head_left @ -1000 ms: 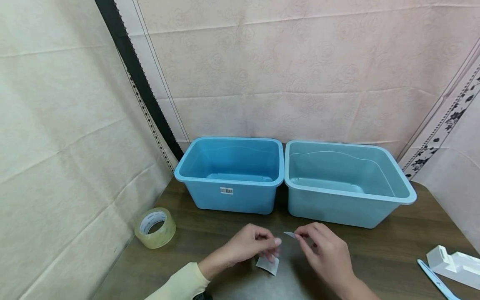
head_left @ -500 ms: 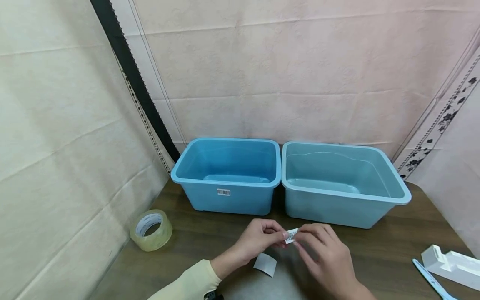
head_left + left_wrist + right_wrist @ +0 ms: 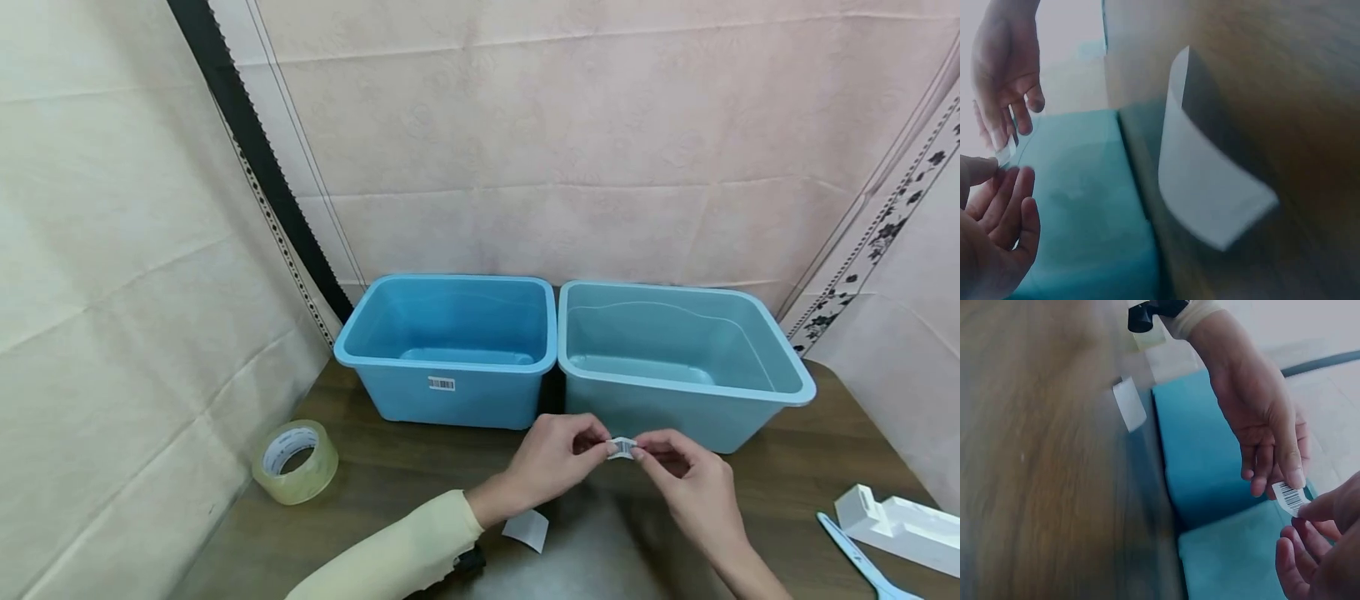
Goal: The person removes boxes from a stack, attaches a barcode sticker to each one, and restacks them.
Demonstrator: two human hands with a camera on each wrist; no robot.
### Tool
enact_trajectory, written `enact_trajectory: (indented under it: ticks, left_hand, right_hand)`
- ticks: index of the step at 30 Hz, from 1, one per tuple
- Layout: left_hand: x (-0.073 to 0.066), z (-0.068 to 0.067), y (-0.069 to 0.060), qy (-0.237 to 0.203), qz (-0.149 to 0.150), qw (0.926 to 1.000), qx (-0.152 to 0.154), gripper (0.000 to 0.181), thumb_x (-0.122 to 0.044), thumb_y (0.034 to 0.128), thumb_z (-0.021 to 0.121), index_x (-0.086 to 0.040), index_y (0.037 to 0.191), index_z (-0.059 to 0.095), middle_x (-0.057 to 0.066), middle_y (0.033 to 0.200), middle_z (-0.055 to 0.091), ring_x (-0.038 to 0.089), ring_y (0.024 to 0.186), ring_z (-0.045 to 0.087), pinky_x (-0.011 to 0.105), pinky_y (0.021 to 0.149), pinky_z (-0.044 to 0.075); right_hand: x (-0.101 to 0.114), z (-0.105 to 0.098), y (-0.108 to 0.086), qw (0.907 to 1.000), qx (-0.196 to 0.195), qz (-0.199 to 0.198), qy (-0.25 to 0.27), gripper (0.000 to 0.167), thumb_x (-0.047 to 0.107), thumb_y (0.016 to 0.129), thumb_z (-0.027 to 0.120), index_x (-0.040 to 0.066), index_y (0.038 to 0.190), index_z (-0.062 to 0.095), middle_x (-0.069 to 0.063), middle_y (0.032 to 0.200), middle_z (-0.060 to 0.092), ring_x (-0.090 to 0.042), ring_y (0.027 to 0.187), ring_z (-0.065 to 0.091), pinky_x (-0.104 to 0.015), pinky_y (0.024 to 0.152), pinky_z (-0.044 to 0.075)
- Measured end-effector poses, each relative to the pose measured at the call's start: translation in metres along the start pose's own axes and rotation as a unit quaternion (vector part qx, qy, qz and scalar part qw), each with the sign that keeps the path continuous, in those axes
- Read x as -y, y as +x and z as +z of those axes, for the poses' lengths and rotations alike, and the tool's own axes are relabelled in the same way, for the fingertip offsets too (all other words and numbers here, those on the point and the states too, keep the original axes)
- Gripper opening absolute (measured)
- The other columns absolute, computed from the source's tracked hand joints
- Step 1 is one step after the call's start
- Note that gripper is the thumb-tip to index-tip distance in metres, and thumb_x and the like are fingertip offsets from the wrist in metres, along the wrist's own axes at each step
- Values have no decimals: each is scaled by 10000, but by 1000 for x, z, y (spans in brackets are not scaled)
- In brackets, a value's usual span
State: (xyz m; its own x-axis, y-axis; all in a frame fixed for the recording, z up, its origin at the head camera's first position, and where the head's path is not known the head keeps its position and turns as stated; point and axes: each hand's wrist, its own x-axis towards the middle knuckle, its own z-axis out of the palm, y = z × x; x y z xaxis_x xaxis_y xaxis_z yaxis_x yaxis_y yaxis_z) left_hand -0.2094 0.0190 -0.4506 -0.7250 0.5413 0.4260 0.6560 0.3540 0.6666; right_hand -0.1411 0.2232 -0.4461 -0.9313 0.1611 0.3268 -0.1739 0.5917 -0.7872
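A small white barcode sticker (image 3: 622,448) is stretched between both hands, just in front of the right-hand teal bin (image 3: 675,417). My left hand (image 3: 557,458) pinches its left end between thumb and fingers, and my right hand (image 3: 693,483) pinches the right end. The black bars of the sticker (image 3: 1290,497) show clearly in the right wrist view. A curled piece of white paper (image 3: 527,530) lies on the table below the left forearm. To the left, the blue bin (image 3: 450,396) bears a similar barcode label (image 3: 442,383) on its front.
A roll of clear tape (image 3: 296,462) stands at the table's left side. On the right lie a white block-shaped piece (image 3: 900,529) and a light blue slim tool (image 3: 858,554). Cloth walls (image 3: 525,150) enclose the back and sides of the wooden table (image 3: 390,483).
The left hand has left the paper and taken hold of the sticker's other end. Both hands have then moved right and up toward the right-hand bin, while the paper stays on the table.
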Motion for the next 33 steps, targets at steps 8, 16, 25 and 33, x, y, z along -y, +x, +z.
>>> enact_trajectory:
  ticks: [8,16,25,33]
  left_hand:
    - [-11,33,14,-754,-300,9965,-220,252,-319,1075,628,-179,1269,706,-60,1125,771,-116,933,669,109,791,564]
    - [-18,52,26,-1065,-461,9932,62,378,-327,1095,565,-236,1458,616,-67,1393,704,-79,1107,688,102,890,547]
    - [-23,62,36,-709,-683,9946,340,491,-421,1078,557,-329,1557,503,-128,1513,605,-83,1166,669,109,864,547]
    - [-24,60,38,-402,-652,9967,269,499,-428,1069,569,-308,1548,503,-134,1508,597,-70,1178,671,103,872,536]
  right_hand:
    - [-19,-13,16,9939,-1017,271,-321,55,220,957,804,189,1000,791,-17,951,802,93,766,643,-97,645,510]
    - [-30,-21,26,9854,-1568,309,-581,76,245,924,838,203,979,808,1,916,805,181,764,570,-115,588,450]
    - [-38,-21,35,9823,-1712,422,-628,113,261,924,831,178,998,811,-37,931,812,214,746,537,-156,553,413]
    - [-38,-18,41,9820,-1749,435,-566,156,244,940,807,101,1002,790,-145,977,811,179,647,559,-142,472,476]
